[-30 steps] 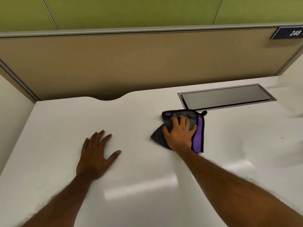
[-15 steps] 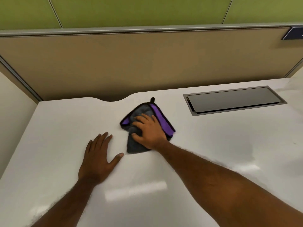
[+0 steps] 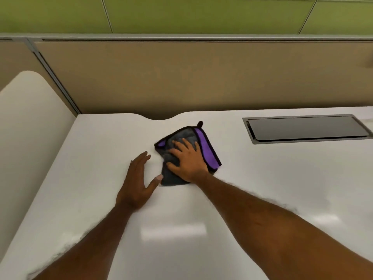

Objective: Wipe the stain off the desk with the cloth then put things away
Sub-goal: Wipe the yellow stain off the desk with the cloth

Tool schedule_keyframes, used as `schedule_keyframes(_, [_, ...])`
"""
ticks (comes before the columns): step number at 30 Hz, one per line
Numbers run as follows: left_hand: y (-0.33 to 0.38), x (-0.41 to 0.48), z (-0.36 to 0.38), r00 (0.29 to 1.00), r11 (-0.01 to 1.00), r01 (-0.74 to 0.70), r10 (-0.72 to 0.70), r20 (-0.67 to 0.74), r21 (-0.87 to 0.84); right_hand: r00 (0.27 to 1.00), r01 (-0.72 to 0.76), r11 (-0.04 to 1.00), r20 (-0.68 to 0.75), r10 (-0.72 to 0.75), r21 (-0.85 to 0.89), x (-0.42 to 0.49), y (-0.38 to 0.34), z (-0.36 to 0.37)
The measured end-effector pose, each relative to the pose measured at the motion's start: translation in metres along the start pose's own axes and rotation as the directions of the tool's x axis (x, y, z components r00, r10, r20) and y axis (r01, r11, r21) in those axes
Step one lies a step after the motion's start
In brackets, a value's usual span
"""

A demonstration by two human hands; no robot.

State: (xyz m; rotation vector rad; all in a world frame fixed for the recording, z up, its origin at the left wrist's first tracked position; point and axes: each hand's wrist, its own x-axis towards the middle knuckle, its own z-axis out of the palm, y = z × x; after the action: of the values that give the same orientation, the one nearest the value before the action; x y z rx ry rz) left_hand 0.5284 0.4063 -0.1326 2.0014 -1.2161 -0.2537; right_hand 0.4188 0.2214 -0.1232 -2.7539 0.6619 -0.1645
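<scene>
- Cloth (image 3: 203,145) (grey w/ purple edge, folded) is seen flat on the desk (image 3: 262,178), centre of frame, just below the curved notch in the desk's back edge.
- Right hand (image 3: 188,161) is laid palm-down on the cloth, fingers spread & pressing, not curled round it; no pinch grip is visible.
- Left hand (image 3: 137,184) is set on the desk left of centre, fingers loose & extended, nothing held; thumb tip is just beside the cloth's lower-left corner, contact can't be told.
- No stain is made out on the white top; glare patches at bottom centre could hide one. Wiping step is judged under way, putting away not yet begun.
- Dark recessed panel (image 3: 306,128) sits at right of frame, apart from the cloth.
- Risks: w/ only flat palm pressure the cloth could bunch or slip from under the hand; a faint stain could be missed in the glare; a wide stroke right could snag the panel's rim.
</scene>
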Motion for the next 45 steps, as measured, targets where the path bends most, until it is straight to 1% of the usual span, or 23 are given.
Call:
schedule_keyframes(1, [0.000, -0.002, -0.006, 1.000, 0.997, 0.028, -0.029, -0.007, -0.077, 0.998, 0.036, 0.996, -0.052, -0.032, 0.077, -0.011, 0.004, -0.002])
schedule_keyframes(3, [-0.004, -0.012, -0.022, 0.994, 0.983, 0.112, -0.110, 0.022, -0.148, 0.987, -0.018, 0.987, -0.153, 0.043, 0.161, -0.032, 0.021, -0.006])
schedule_keyframes(6, [-0.023, -0.049, -0.055, 0.989, 0.989, 0.148, -0.148, 0.018, -0.026, 0.917, -0.295, 0.950, -0.249, 0.312, 0.106, -0.048, 0.047, -0.010])
schedule_keyframes(8, [-0.044, -0.080, -0.079, 0.984, 0.984, 0.168, -0.164, -0.074, 0.061, 0.884, -0.430, 0.903, -0.204, 0.420, -0.006, -0.045, 0.046, -0.010])
schedule_keyframes(10, [-0.061, -0.106, -0.096, 0.974, 0.965, 0.211, -0.194, -0.119, 0.155, 0.874, -0.481, 0.873, -0.112, 0.472, -0.074, -0.034, 0.034, -0.008])
schedule_keyframes(12, [-0.068, -0.122, -0.103, 0.969, 0.950, 0.235, -0.211, -0.129, 0.207, 0.884, -0.467, 0.880, -0.061, 0.463, -0.087, -0.024, 0.014, -0.002])
schedule_keyframes(13, [-0.067, -0.125, -0.104, 0.969, 0.949, 0.235, -0.212, -0.125, 0.212, 0.913, -0.408, 0.908, -0.046, 0.406, -0.098, -0.021, 0.002, 0.002])
schedule_keyframes(15, [-0.064, -0.126, -0.104, 0.971, 0.952, 0.233, -0.214, -0.110, 0.199, 0.979, -0.203, 0.975, -0.022, 0.202, -0.088, -0.025, -0.017, 0.008])
schedule_keyframes(17, [-0.063, -0.124, -0.107, 0.967, 0.958, 0.244, -0.229, -0.112, 0.149, 0.997, -0.044, 0.999, -0.067, 0.045, 0.021, -0.038, -0.021, 0.006])
schedule_keyframes(18, [-0.065, -0.124, -0.111, 0.962, 0.960, 0.256, -0.241, -0.126, 0.114, 0.991, -0.029, 0.996, -0.126, 0.040, 0.085, -0.044, -0.017, 0.004])
schedule_keyframes(19, [-0.068, -0.125, -0.115, 0.958, 0.963, 0.259, -0.247, -0.144, 0.078, 0.979, -0.057, 0.991, -0.188, 0.080, 0.121, -0.049, -0.011, 0.004])
schedule_keyframes(21, [-0.075, -0.131, -0.121, 0.950, 0.966, 0.257, -0.252, -0.185, 0.003, 0.942, -0.198, 0.975, -0.255, 0.217, 0.095, -0.052, -0.002, 0.004])
schedule_keyframes(24, [-0.081, -0.137, -0.121, 0.938, 0.967, 0.251, -0.255, -0.235, -0.051, 0.899, -0.412, 0.911, -0.173, 0.403, -0.020, -0.033, -0.008, 0.007])
schedule_keyframes(26, [-0.082, -0.137, -0.118, 0.938, 0.971, 0.237, -0.240, -0.249, -0.043, 0.890, -0.454, 0.888, -0.095, 0.447, -0.076, -0.014, -0.020, 0.010])
schedule_keyframes(29, [-0.083, -0.137, -0.116, 0.947, 0.976, 0.217, -0.209, -0.246, 0.005, 0.934, -0.358, 0.929, -0.029, 0.356, -0.094, 0.009, -0.049, 0.021])
schedule_keyframes(32, [-0.081, -0.138, -0.115, 0.950, 0.976, 0.215, -0.198, -0.241, 0.046, 0.997, -0.052, 0.993, 0.057, 0.058, -0.105, 0.011, -0.087, 0.033])
schedule_keyframes(34, [-0.081, -0.137, -0.116, 0.949, 0.975, 0.218, -0.200, -0.245, 0.047, 0.982, 0.166, 0.985, 0.102, -0.160, -0.052, 0.000, -0.089, 0.032])
schedule_keyframes(36, [-0.080, -0.138, -0.117, 0.948, 0.974, 0.222, -0.207, -0.243, 0.037, 0.968, 0.248, 0.969, 0.023, -0.248, 0.018, -0.015, -0.070, 0.026])
schedule_keyframes(37, [-0.081, -0.138, -0.117, 0.947, 0.974, 0.225, -0.211, -0.242, 0.032, 0.977, 0.211, 0.977, -0.044, -0.210, 0.024, -0.022, -0.057, 0.024])
schedule_keyframes(39, [-0.082, -0.140, -0.117, 0.945, 0.972, 0.232, -0.219, -0.244, 0.024, 0.992, 0.001, 1.000, -0.129, -0.003, -0.016, -0.028, -0.035, 0.021])
schedule_keyframes(42, [-0.082, -0.140, -0.115, 0.945, 0.973, 0.229, -0.219, -0.245, 0.015, 0.942, -0.334, 0.933, -0.071, 0.327, -0.133, -0.012, -0.031, 0.017])
schedule_keyframes(44, [-0.081, -0.140, -0.115, 0.941, 0.969, 0.247, -0.233, -0.247, 0.029, 0.910, -0.411, 0.895, -0.016, 0.414, -0.172, 0.004, -0.050, 0.020])
schedule_keyframes(45, [-0.081, -0.140, -0.114, 0.944, 0.967, 0.247, -0.227, -0.240, 0.057, 0.910, -0.408, 0.896, 0.000, 0.414, -0.176, 0.009, -0.064, 0.023])
